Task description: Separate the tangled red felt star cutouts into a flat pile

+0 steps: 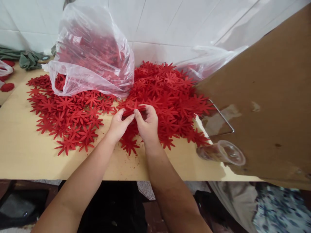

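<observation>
Two heaps of red flower-shaped pieces lie on the pale table [21,142]: a left heap [65,106] and a larger right heap [167,94]. At the near-left edge of the right heap, my left hand [120,124] and my right hand [147,123] meet, thumbs almost touching. Between them they hold a red flower piece [131,111], pinched by fingers and thumbs. Whether it is one layer or a few, I cannot tell. A clear plastic bag [92,61] full of red pieces rests on the left heap.
A large brown board [272,106] leans at the right, with a bent metal wire [227,121] beside it. A clear plastic cup [221,152] lies on its side near the front edge. Green cloth [30,60] sits far left, and another plastic bag [209,60] is at the back.
</observation>
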Demonstrator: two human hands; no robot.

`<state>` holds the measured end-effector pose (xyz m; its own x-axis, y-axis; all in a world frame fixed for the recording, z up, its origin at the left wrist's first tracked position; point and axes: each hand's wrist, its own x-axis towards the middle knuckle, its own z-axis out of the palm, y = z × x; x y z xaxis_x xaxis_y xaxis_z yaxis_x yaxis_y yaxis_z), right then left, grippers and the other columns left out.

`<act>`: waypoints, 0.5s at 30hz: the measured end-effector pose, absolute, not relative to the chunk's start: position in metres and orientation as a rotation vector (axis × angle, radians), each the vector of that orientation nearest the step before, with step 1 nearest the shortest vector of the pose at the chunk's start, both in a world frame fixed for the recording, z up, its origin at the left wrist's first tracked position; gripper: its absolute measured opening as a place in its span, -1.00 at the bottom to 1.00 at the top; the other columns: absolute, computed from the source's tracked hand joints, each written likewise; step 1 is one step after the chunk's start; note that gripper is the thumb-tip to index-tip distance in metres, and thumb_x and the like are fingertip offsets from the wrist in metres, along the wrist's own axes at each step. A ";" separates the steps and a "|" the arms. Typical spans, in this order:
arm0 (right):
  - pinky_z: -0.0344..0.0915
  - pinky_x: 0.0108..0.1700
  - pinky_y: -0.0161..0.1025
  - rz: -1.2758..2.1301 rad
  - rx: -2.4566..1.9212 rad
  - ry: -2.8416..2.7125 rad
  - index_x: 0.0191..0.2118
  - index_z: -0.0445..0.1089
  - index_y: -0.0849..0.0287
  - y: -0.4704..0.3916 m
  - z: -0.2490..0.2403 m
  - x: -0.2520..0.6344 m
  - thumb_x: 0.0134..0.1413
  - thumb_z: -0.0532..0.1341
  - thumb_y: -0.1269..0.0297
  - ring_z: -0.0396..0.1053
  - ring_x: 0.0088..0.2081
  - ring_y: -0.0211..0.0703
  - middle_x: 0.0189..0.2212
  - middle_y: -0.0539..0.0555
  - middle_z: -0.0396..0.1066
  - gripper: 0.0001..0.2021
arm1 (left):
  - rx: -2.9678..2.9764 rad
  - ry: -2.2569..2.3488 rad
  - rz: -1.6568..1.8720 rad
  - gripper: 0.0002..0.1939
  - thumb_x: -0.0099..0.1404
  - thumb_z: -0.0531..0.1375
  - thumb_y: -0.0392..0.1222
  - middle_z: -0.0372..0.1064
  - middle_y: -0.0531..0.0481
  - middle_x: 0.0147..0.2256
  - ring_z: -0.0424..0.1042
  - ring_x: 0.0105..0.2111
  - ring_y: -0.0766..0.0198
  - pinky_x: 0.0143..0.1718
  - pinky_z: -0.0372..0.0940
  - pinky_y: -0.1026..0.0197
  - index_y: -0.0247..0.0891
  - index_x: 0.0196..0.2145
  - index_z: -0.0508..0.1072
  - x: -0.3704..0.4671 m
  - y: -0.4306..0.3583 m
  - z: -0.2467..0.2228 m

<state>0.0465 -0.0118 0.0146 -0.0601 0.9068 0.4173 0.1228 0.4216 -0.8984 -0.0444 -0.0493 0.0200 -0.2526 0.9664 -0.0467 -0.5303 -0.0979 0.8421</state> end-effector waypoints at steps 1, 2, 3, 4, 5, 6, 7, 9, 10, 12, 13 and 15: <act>0.29 -0.19 -0.20 0.812 -0.943 -1.524 -0.21 0.27 0.13 -0.012 0.015 0.049 -0.08 0.20 0.18 0.29 -0.23 -0.20 -0.27 0.07 0.31 -0.73 | 0.674 0.939 1.634 -0.80 -0.01 0.24 -0.33 0.44 0.03 -0.32 0.37 -0.26 0.33 -0.06 0.17 0.20 -0.27 -0.35 0.43 -0.045 -0.049 0.020; 0.30 -0.15 -0.18 0.788 -0.925 -1.559 -0.12 0.25 0.11 -0.012 0.016 0.052 -0.10 0.22 0.21 0.28 -0.15 -0.17 -0.17 0.10 0.28 -0.65 | 0.684 0.951 1.638 -0.84 0.00 0.23 -0.33 0.45 0.04 -0.34 0.38 -0.27 0.34 -0.07 0.17 0.21 -0.27 -0.37 0.43 -0.045 -0.049 0.020; 0.30 -0.13 -0.16 0.766 -0.906 -1.611 -0.07 0.24 0.09 -0.012 0.017 0.054 -0.11 0.22 0.24 0.26 -0.10 -0.14 -0.12 0.12 0.24 -0.60 | 0.694 0.968 1.644 -0.86 0.01 0.22 -0.33 0.45 0.05 -0.36 0.38 -0.29 0.35 -0.08 0.18 0.22 -0.28 -0.39 0.44 -0.046 -0.049 0.020; 0.30 -0.12 -0.14 0.745 -0.887 -1.672 -0.05 0.24 0.07 -0.012 0.019 0.056 -0.10 0.21 0.27 0.24 -0.08 -0.13 -0.10 0.12 0.23 -0.60 | 0.705 0.988 1.650 -0.88 0.01 0.22 -0.34 0.45 0.06 -0.37 0.37 -0.30 0.36 -0.09 0.18 0.23 -0.28 -0.41 0.44 -0.047 -0.049 0.020; 0.29 -0.09 -0.12 0.725 -0.867 -1.731 -0.06 0.27 0.06 -0.012 0.020 0.058 -0.08 0.20 0.29 0.24 -0.07 -0.13 -0.11 0.11 0.24 -0.63 | 0.715 1.010 1.657 -0.89 0.00 0.22 -0.35 0.45 0.07 -0.39 0.37 -0.32 0.37 -0.10 0.18 0.24 -0.28 -0.42 0.44 -0.048 -0.049 0.020; 0.28 -0.07 -0.11 0.705 -0.851 -1.783 -0.10 0.31 0.06 -0.013 0.021 0.059 -0.05 0.18 0.32 0.25 -0.08 -0.13 -0.15 0.10 0.27 -0.68 | 0.722 1.033 1.667 -0.90 0.01 0.21 -0.36 0.44 0.07 -0.41 0.36 -0.34 0.38 -0.12 0.18 0.26 -0.28 -0.43 0.44 -0.048 -0.048 0.020; 0.26 -0.05 -0.09 0.683 -0.841 -1.821 -0.15 0.34 0.07 -0.013 0.022 0.059 -0.03 0.16 0.35 0.26 -0.10 -0.14 -0.19 0.09 0.30 -0.74 | 0.728 1.054 1.674 -0.91 0.01 0.21 -0.36 0.44 0.08 -0.44 0.36 -0.36 0.39 -0.13 0.18 0.27 -0.28 -0.44 0.44 -0.049 -0.048 0.019; 0.25 -0.05 -0.09 0.640 -0.843 -1.839 -0.25 0.39 0.10 -0.014 0.022 0.057 -0.01 0.14 0.37 0.29 -0.16 -0.15 -0.29 0.07 0.34 -0.83 | 0.737 1.089 1.676 -0.94 0.03 0.19 -0.36 0.41 0.08 -0.48 0.34 -0.39 0.40 -0.17 0.18 0.29 -0.29 -0.46 0.43 -0.049 -0.047 0.018; 0.25 -0.07 -0.10 0.620 -0.855 -1.820 -0.30 0.39 0.12 -0.015 0.022 0.057 0.00 0.13 0.36 0.29 -0.20 -0.16 -0.33 0.07 0.35 -0.87 | 0.745 1.102 1.668 -0.96 0.03 0.19 -0.35 0.40 0.09 -0.49 0.33 -0.41 0.41 -0.20 0.19 0.30 -0.30 -0.47 0.43 -0.049 -0.047 0.018; 0.26 -0.13 -0.14 0.592 -0.886 -1.760 -0.38 0.38 0.15 -0.014 0.020 0.055 0.02 0.13 0.32 0.30 -0.26 -0.18 -0.39 0.06 0.34 -0.91 | 0.771 1.119 1.628 -0.99 0.04 0.19 -0.32 0.37 0.10 -0.52 0.30 -0.46 0.43 -0.27 0.18 0.32 -0.31 -0.49 0.41 -0.048 -0.047 0.017; 0.26 -0.16 -0.16 0.582 -0.905 -1.729 -0.40 0.36 0.15 -0.014 0.020 0.055 0.02 0.13 0.29 0.30 -0.28 -0.19 -0.41 0.05 0.33 -0.90 | 0.786 1.128 1.604 -0.97 0.04 0.20 -0.30 0.35 0.11 -0.53 0.28 -0.48 0.44 -0.31 0.18 0.33 -0.31 -0.49 0.40 -0.047 -0.048 0.017; 0.26 -0.18 -0.18 0.558 -0.947 -1.671 -0.43 0.33 0.16 -0.013 0.019 0.055 0.04 0.11 0.22 0.29 -0.31 -0.20 -0.43 0.05 0.30 -0.85 | 0.813 1.152 1.562 -0.93 0.03 0.21 -0.27 0.31 0.12 -0.54 0.23 -0.51 0.45 -0.37 0.15 0.34 -0.30 -0.49 0.38 -0.045 -0.049 0.018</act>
<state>0.0554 -0.0129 0.0195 -0.0983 0.8141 0.5723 0.3066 0.5719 -0.7609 -0.0451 -0.0489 0.0175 -0.2835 0.9582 -0.0384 -0.3197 -0.0567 0.9458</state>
